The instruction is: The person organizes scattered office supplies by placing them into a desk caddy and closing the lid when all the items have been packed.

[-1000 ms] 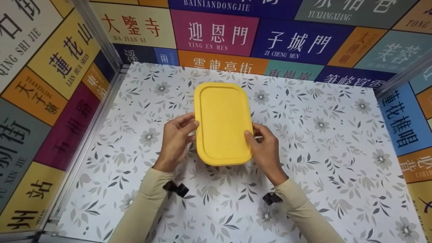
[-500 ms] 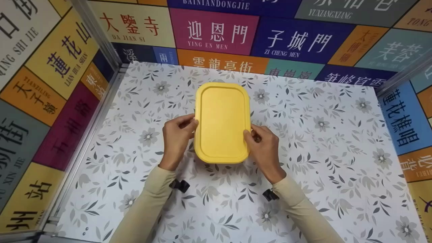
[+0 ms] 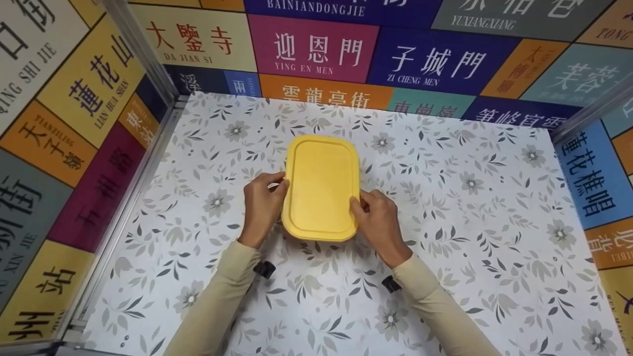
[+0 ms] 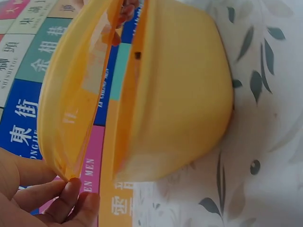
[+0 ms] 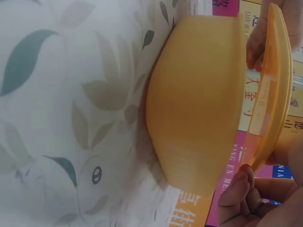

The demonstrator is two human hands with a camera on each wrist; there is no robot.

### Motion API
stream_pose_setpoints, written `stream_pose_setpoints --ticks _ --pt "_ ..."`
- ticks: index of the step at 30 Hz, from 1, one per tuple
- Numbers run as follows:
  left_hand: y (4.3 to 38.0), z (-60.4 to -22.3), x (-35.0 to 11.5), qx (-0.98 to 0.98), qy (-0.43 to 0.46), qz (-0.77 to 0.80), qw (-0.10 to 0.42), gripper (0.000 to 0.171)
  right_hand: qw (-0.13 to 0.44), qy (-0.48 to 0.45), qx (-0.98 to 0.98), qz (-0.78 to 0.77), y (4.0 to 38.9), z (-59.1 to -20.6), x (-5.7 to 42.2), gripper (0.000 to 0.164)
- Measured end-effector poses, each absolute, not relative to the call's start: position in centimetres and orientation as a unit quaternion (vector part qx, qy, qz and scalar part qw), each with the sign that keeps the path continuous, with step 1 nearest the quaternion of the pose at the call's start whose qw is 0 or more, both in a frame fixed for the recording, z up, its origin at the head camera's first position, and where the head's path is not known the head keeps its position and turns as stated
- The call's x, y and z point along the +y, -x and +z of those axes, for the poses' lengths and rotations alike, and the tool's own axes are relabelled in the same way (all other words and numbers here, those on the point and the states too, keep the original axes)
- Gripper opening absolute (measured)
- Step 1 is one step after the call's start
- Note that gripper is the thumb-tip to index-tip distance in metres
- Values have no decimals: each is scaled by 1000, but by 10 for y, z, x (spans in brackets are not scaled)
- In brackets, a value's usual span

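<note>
A yellow rectangular lid [image 3: 324, 185] with rounded corners and a raised inner border is held level in the middle of the head view. My left hand [image 3: 264, 208] pinches its left edge between thumb and fingers. On the opposite edge, my right hand [image 3: 380, 223] pinches the lid the same way. Beneath it a deep yellow food container [image 4: 182, 94] stands upright on the table, as the left wrist view shows. A gap separates the lid from the container's rim, also visible beside the container [image 5: 199, 104] in the right wrist view. From the head, the lid hides the container.
The table [image 3: 470, 232] has a white covering with grey flowers and leaves. Panels with large colourful lettering [image 3: 316, 49] enclose the back and both sides. Metal rails [image 3: 148, 54] run along the panel corners. Small black wrist devices [image 3: 264, 269] sit at the sleeve cuffs.
Both hands have brought the lid lower, closer to the container, and slightly to the left. Its far edge sits nearer to me in the head view. Both grips stay on the edges.
</note>
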State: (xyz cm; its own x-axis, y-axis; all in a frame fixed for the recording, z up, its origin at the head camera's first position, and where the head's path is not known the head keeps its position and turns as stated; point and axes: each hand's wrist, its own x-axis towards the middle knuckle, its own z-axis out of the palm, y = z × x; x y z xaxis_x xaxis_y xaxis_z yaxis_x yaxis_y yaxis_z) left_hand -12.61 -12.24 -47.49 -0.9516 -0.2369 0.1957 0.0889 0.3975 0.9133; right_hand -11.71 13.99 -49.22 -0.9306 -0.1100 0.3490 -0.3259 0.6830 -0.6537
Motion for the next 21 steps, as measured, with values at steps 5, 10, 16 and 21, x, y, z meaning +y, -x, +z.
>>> stream_pose_setpoints --ticks 5,10,16,21 --pt "132 -483 -123 -837 -40 -524 150 23 129 -120 -910 376 119 -496 138 22" --pt "135 -488 -122 -847 -28 -510 150 22 117 -112 -913 374 119 -496 138 23" --pt "135 -491 -120 -853 -30 -501 143 22 123 -114 -924 343 121 -498 139 30" --pt "135 -494 -116 -859 -28 -494 133 22 128 -115 -934 315 120 -498 140 33"
